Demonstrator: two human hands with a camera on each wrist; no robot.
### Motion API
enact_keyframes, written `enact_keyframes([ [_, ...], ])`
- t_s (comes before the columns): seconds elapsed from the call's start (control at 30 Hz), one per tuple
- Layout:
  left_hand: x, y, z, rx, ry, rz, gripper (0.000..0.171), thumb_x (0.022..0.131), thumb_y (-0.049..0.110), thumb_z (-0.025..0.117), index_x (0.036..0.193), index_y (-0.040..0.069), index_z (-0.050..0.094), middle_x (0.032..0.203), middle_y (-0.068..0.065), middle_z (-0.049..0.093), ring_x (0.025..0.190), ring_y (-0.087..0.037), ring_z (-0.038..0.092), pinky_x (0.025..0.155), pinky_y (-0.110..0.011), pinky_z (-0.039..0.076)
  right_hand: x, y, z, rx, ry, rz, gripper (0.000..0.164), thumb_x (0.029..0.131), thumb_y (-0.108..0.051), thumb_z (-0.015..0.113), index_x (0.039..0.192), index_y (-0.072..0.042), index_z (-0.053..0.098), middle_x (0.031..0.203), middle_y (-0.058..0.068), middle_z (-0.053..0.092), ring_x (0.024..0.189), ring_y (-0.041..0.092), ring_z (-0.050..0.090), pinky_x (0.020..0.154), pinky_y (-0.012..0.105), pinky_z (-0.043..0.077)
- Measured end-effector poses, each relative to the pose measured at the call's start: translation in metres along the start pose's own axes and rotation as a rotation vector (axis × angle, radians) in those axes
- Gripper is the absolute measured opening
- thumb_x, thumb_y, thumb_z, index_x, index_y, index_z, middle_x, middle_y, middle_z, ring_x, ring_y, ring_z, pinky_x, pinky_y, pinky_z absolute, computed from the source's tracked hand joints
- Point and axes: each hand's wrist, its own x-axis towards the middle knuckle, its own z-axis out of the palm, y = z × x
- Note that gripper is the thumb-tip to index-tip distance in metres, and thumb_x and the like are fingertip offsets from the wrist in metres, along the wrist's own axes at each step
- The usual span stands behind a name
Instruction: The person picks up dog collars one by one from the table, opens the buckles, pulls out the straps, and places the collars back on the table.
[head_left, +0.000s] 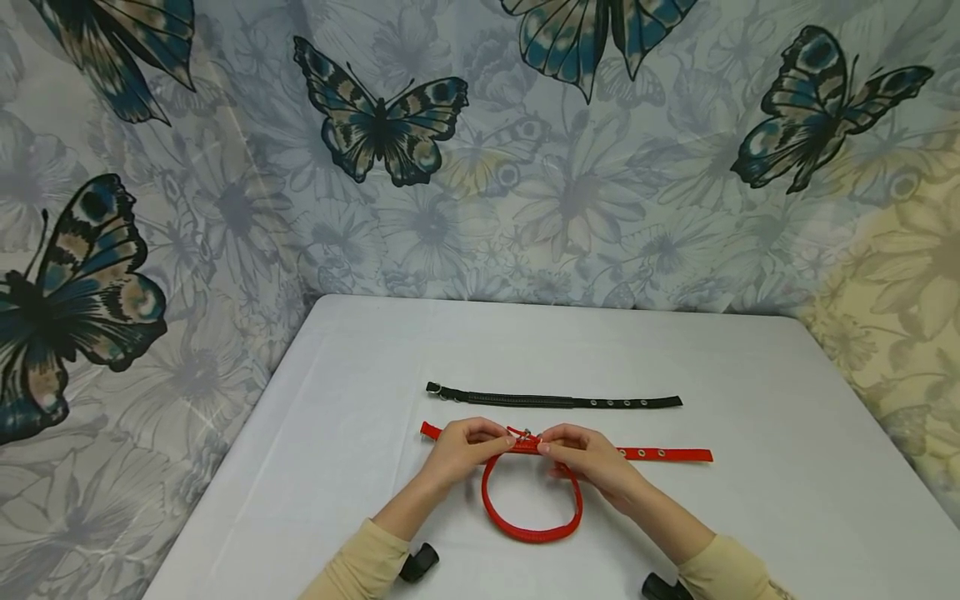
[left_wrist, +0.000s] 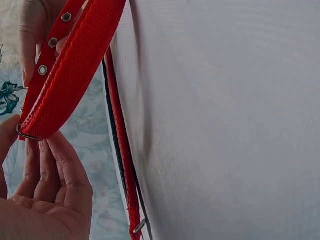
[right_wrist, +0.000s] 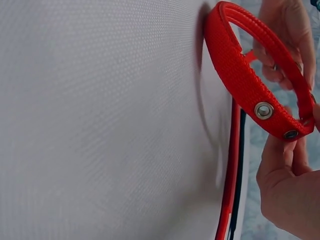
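A red collar point(head_left: 531, 535) bent into a ring is held up between both hands, its joined ends at the top and its loop hanging toward the person. My left hand point(head_left: 463, 454) pinches it on the left of the join, thumb and fingertips beside a metal buckle point(left_wrist: 27, 134). On the other side, my right hand point(head_left: 596, 462) grips the strap by its end with thumb and fingers. Metal eyelets point(right_wrist: 263, 110) show along the band in the right wrist view. Behind the hands, a second red collar point(head_left: 667, 455) lies stretched flat, partly hidden by them.
Farther back on the white table point(head_left: 360, 350), a black collar point(head_left: 525, 400) lies straight, its buckle to the left and eyelets to the right. Butterfly-patterned cloth point(head_left: 420, 225) rises behind the table. Dark wrist devices point(head_left: 420, 563) sit below both forearms.
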Motion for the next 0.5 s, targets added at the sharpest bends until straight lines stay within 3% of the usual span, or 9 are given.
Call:
enact_keyframes([
  [0.5, -0.0017, -0.0037, -0.0032, -0.060, -0.083, -0.090, 0.024, 0.078, 0.027, 0.074, 0.096, 0.010, 0.071, 0.084, -0.002, 0.069, 0.072, -0.013, 0.061, 0.069, -0.040, 0.052, -0.0046, -0.0029, -0.0052, 0.016, -0.108, -0.019, 0.040, 0.087, -0.029, 0.062, 0.118, -0.004, 0.059, 0.111, 0.008, 0.058, 0.095, 0.028, 0.049, 0.079, 0.035, 0.051],
])
